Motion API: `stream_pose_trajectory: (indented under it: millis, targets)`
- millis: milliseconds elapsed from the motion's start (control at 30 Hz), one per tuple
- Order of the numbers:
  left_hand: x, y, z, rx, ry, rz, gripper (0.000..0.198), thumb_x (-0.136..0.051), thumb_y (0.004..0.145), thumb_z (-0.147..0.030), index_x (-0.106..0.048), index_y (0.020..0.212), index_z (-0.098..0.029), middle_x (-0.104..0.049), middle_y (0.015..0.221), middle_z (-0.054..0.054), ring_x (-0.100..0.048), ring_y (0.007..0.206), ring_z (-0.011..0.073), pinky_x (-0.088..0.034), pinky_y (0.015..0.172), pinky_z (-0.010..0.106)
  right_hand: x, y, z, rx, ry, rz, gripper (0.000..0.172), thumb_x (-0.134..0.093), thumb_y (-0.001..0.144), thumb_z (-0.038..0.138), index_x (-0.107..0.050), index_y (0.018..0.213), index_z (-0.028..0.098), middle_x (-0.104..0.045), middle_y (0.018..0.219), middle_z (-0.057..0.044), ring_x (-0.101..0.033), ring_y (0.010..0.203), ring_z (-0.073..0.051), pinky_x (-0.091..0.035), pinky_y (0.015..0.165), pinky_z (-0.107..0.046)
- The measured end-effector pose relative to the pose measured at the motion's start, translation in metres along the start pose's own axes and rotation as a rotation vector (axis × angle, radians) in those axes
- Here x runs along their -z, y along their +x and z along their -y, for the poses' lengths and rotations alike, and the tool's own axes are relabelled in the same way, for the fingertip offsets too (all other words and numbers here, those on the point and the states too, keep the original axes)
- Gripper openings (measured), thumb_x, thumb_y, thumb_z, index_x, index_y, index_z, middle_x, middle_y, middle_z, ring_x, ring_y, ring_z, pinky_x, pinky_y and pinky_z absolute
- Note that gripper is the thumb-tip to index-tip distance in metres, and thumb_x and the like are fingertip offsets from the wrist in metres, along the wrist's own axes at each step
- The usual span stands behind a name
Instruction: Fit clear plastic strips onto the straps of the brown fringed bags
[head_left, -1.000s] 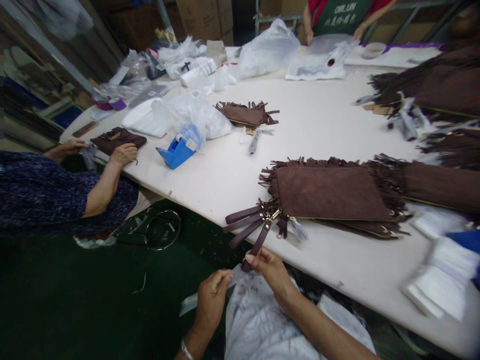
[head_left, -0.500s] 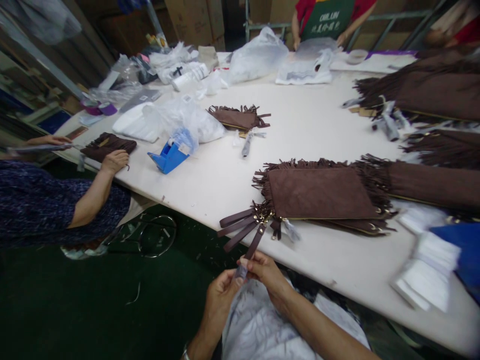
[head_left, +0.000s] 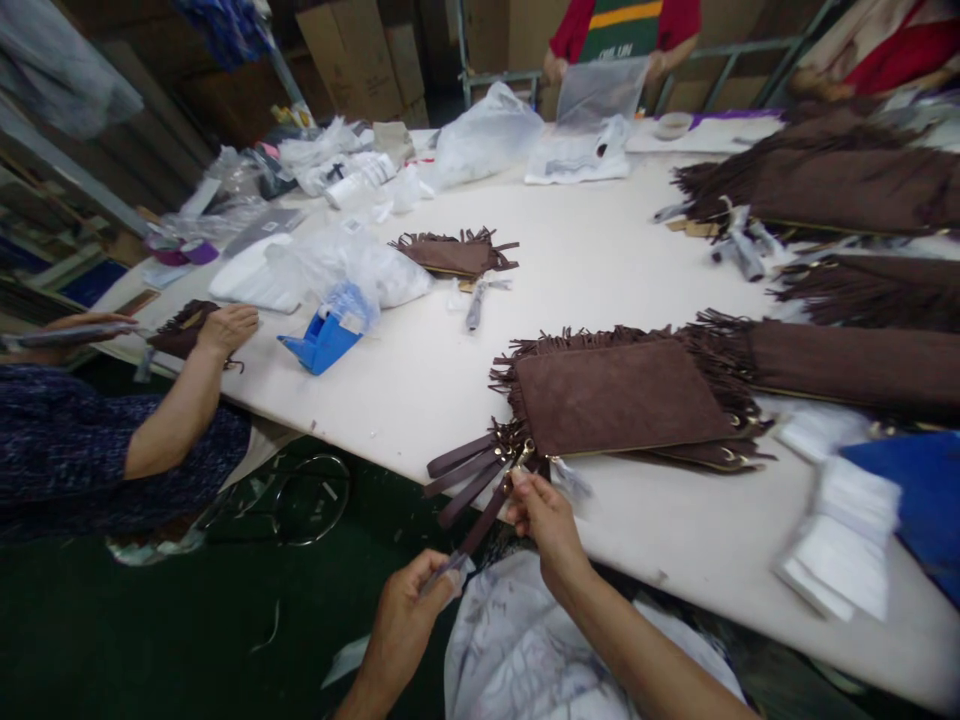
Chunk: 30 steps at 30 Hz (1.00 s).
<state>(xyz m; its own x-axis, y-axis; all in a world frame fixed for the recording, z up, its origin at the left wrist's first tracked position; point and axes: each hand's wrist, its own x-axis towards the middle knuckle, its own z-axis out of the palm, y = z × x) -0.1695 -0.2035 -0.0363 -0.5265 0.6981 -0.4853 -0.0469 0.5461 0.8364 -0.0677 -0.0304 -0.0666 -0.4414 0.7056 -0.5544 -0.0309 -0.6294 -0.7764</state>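
Strap (head_left: 480,522) slants, seemingly taut, from left hand (head_left: 409,612) to right hand (head_left: 545,510).

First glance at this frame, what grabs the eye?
The stack of brown fringed suede bags near the front edge of the white table, straps hanging over the edge. The right hand grips one strap near its top and the left hand pinches its lower end. Left of them a blue tape dispenser lies on the table, with a co-worker's hand on another small bag.
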Motion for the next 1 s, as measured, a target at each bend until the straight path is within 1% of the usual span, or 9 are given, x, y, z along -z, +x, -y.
stream_pose_trajectory:
  millis: [100,200,300,433,533,667,767,867,1000]
  targets:
    - [-0.006,0.004,-0.006,0.03,-0.033,-0.007,0.027,-0.061,0.08,-0.042,-0.068,0.081,-0.016,-0.068,0.075,0.004,-0.059,0.072,0.0176,-0.043,0.066,0.025,-0.002,0.005,0.0,-0.048,0.055,-0.011,0.04,-0.073,0.067,0.053,-0.064,0.081,0.017,-0.054,0.051,0.004,-0.042,0.043,-0.007,-0.027,0.04,-0.018]
    - [-0.021,0.014,-0.009,0.082,-0.164,-0.039,0.031,-0.063,0.079,-0.045,-0.069,0.084,-0.015,-0.069,0.073,0.004,-0.059,0.066,0.0158,-0.043,0.061,0.023,0.002,0.004,0.003,-0.099,0.092,0.012,0.038,-0.076,0.064,0.049,-0.064,0.081,0.017,-0.053,0.052,0.005,-0.043,0.046,-0.007,-0.028,0.041,-0.017]
    - [-0.038,0.029,-0.015,0.089,-0.259,-0.042,0.031,-0.065,0.079,-0.044,-0.07,0.088,-0.015,-0.07,0.073,0.005,-0.061,0.066,0.0149,-0.043,0.06,0.022,0.009,0.001,0.004,-0.117,0.069,0.034,0.034,-0.075,0.064,0.047,-0.064,0.078,0.018,-0.054,0.053,0.005,-0.042,0.045,-0.006,-0.027,0.042,-0.017]
    - [-0.057,0.046,-0.036,0.058,-0.292,-0.014,0.032,-0.066,0.078,-0.043,-0.072,0.088,-0.013,-0.071,0.073,0.005,-0.06,0.065,0.0146,-0.043,0.058,0.022,0.017,-0.002,0.004,-0.073,0.036,0.047,0.029,-0.071,0.069,0.046,-0.063,0.074,0.018,-0.055,0.052,0.004,-0.043,0.045,-0.007,-0.028,0.043,-0.018]
    - [-0.067,0.053,-0.052,0.032,-0.288,0.008,0.036,-0.063,0.081,-0.045,-0.073,0.091,-0.012,-0.07,0.071,0.005,-0.06,0.064,0.0144,-0.043,0.057,0.022,0.021,-0.004,0.009,0.015,-0.047,0.059,0.03,-0.066,0.075,0.048,-0.064,0.071,0.019,-0.056,0.052,0.002,-0.048,0.047,-0.011,-0.03,0.044,-0.021]
    - [-0.076,0.059,-0.057,0.032,-0.276,0.014,0.039,-0.063,0.081,-0.046,-0.072,0.098,-0.013,-0.071,0.075,0.005,-0.061,0.066,0.0149,-0.045,0.059,0.023,0.03,-0.008,0.022,0.259,-0.294,0.1,0.028,-0.055,0.086,0.045,-0.069,0.076,0.023,-0.065,0.064,-0.002,-0.059,0.062,-0.019,-0.042,0.057,-0.028]
    - [-0.081,0.065,-0.06,0.063,-0.265,-0.014,0.04,-0.063,0.08,-0.047,-0.071,0.101,-0.013,-0.069,0.07,0.004,-0.06,0.062,0.0144,-0.046,0.058,0.023,0.037,-0.01,0.027,0.408,-0.471,0.163,0.025,-0.051,0.09,0.038,-0.073,0.087,0.027,-0.071,0.081,-0.004,-0.063,0.077,-0.023,-0.045,0.071,-0.031]
    - [-0.086,0.072,-0.071,0.05,-0.324,-0.013,0.037,-0.065,0.079,-0.044,-0.071,0.098,-0.013,-0.069,0.073,0.005,-0.06,0.063,0.0144,-0.048,0.062,0.024,0.043,-0.011,0.026,0.488,-0.617,0.212,0.027,-0.046,0.093,0.031,-0.069,0.107,0.028,-0.072,0.099,-0.005,-0.065,0.09,-0.024,-0.046,0.081,-0.032]
    - [-0.087,0.081,-0.079,0.03,-0.345,0.031,0.033,-0.067,0.077,-0.039,-0.07,0.097,-0.013,-0.07,0.078,0.007,-0.061,0.066,0.0152,-0.048,0.067,0.026,0.05,-0.014,0.032,0.56,-0.902,0.204,0.034,-0.042,0.094,0.022,-0.056,0.125,0.021,-0.069,0.11,-0.009,-0.065,0.094,-0.023,-0.047,0.082,-0.033]
